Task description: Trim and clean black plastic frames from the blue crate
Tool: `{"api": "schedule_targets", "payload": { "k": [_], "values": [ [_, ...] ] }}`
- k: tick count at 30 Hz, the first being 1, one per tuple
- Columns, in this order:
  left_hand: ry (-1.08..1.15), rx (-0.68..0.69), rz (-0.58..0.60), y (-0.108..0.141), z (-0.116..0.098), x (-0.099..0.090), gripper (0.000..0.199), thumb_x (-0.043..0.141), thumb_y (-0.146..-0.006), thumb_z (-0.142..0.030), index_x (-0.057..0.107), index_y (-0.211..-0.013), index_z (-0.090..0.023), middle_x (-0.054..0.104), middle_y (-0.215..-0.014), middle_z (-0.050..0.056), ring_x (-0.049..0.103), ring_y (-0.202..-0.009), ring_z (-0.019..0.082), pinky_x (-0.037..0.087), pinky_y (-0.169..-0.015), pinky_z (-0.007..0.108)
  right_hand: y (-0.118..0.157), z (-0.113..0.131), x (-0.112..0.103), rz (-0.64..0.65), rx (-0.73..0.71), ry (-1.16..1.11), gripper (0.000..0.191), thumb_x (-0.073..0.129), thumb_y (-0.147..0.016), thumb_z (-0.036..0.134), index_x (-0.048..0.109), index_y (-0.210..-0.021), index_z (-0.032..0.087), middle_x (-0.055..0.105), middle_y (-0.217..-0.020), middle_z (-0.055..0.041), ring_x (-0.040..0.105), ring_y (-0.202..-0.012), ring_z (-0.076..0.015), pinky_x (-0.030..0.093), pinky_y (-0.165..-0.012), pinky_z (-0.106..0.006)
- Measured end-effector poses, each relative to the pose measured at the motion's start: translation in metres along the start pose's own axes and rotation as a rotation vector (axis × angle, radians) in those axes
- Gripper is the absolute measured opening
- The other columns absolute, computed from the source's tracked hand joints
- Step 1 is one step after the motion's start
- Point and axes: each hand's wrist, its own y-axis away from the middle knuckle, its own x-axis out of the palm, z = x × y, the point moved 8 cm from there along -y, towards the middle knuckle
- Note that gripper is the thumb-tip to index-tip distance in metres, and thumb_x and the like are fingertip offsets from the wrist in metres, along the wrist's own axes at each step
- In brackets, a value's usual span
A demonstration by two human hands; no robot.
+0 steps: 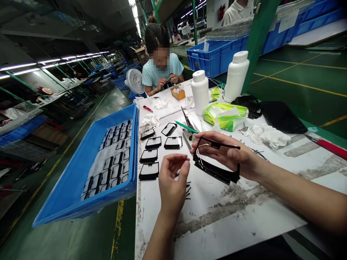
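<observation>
In my right hand (pixel 238 157) is a clear panel with a black frame (pixel 213 171), shaped like a small windshield. My thumb lies on its near side, and the fingers show through the clear part from behind. Just left of it, my left hand (pixel 173 182) is raised with fingers curled and the thumb apart from them, holding nothing that I can see. Small dark strips (pixel 188 190) lie on the table beside that hand. Several similar framed panels (pixel 148 156) lie in small stacks on the table to the left.
A blue bin (pixel 67 213) with rows of framed panels stands left of the white table (pixel 211 240). Farther back are two white bottles (pixel 200 94), a green tissue pack (pixel 226 117), a green-handled tool (pixel 185 126) and crumpled tissue (pixel 267 136). A co-worker (pixel 162 68) sits opposite.
</observation>
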Motion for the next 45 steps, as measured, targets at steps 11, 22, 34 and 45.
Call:
{"api": "schedule_targets", "payload": {
  "k": [11, 22, 34, 45],
  "values": [
    [-0.427, 0.9, -0.082, 0.034, -0.059, 0.016, 0.036, 0.067, -0.057, 0.012, 0.056, -0.086, -0.009, 0.064, -0.084, 0.006, 0.065, -0.084, 0.017, 0.058, -0.076, 0.033, 0.001, -0.006, 0.0, -0.069, 0.041, 0.069, 0.06, 0.073, -0.072, 0.045, 0.047, -0.118, 0.017, 0.054, -0.117, -0.0115, 0.05, -0.117, -0.0264, 0.031, -0.108, -0.045],
    [-0.47, 0.951, -0.105, 0.039, -0.058, 0.015, 0.037, 0.067, -0.059, 0.01, 0.056, -0.088, -0.011, 0.064, -0.085, 0.005, 0.067, -0.084, 0.018, 0.06, -0.074, 0.034, 0.002, -0.008, 0.001, -0.08, 0.062, 0.064, 0.058, 0.073, -0.072, 0.043, 0.048, -0.118, 0.016, 0.055, -0.116, -0.0114, 0.051, -0.116, -0.0254, 0.032, -0.107, -0.045],
    [-0.584, 1.023, -0.043, 0.046, -0.061, 0.021, 0.037, 0.072, -0.062, 0.003, 0.062, -0.093, -0.013, 0.066, -0.093, 0.007, 0.066, -0.091, 0.021, 0.059, -0.078, 0.034, 0.002, -0.012, -0.005, -0.129, 0.09, 0.057, 0.053, 0.07, -0.074, 0.045, 0.05, -0.115, 0.017, 0.056, -0.115, -0.0105, 0.052, -0.116, -0.0256, 0.034, -0.106, -0.047],
    [-0.589, 1.007, -0.032, 0.045, -0.059, 0.023, 0.036, 0.071, -0.062, 0.003, 0.063, -0.093, -0.012, 0.066, -0.092, 0.008, 0.066, -0.091, 0.022, 0.059, -0.077, 0.035, 0.004, -0.011, -0.004, -0.178, 0.114, 0.064, 0.052, 0.07, -0.074, 0.043, 0.049, -0.114, 0.016, 0.056, -0.115, -0.0111, 0.052, -0.114, -0.0252, 0.036, -0.104, -0.045]
  ]
}}
